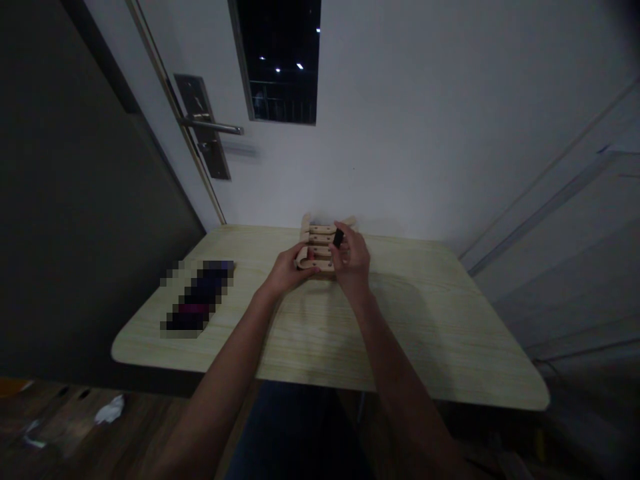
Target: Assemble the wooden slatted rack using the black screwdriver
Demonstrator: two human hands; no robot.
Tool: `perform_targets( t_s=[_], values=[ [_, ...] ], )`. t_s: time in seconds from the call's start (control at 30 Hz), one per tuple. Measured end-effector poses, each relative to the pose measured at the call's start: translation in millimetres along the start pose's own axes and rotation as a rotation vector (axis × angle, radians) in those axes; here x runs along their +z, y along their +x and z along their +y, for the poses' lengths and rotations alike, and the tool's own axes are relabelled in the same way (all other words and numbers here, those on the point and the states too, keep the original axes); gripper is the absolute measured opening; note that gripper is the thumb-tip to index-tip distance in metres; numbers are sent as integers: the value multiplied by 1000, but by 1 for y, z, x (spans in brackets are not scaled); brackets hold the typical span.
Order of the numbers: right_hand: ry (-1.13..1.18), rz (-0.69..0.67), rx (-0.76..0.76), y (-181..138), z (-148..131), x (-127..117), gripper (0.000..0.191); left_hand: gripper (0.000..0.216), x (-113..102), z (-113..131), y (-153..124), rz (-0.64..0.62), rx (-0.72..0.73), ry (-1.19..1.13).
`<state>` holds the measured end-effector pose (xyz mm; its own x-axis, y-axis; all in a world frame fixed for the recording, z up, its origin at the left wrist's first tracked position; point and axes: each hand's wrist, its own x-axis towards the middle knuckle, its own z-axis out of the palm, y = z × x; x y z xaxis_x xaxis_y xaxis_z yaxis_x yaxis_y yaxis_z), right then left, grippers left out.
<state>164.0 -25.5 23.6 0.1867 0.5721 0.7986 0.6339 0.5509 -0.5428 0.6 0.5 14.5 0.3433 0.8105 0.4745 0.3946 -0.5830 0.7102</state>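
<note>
A pale wooden slatted piece (323, 230) with small dark dots along its bars and a curved end stands on the table near the wall. My left hand (290, 270) is closed around its near left corner, thumb along the front edge. Between the thumb and fingers of my right hand (354, 260) is a small black block (339, 238), raised just over the right part of the wooden piece. Something small and red (311, 254) shows between the bars by my left fingers. My right hand covers the right side of the wooden piece.
The light wood-grain table (425, 333) reaches back to a white door (400, 120) with a metal handle (213, 125) and a dark window pane (283, 60). A blurred-out dark object (200, 297) lies at the table's left. White crumpled paper (110, 409) is on the floor.
</note>
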Motion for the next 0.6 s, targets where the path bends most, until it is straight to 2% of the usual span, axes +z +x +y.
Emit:
perform_targets(
  t_s=[0.37, 0.6],
  values=[
    [180, -103, -9, -2, -1, 1, 42, 37, 0, -1, 1, 2, 13, 9],
    [147, -6, 20, -1, 4, 5, 37, 39, -1, 2, 1, -14, -6, 0]
  ],
)
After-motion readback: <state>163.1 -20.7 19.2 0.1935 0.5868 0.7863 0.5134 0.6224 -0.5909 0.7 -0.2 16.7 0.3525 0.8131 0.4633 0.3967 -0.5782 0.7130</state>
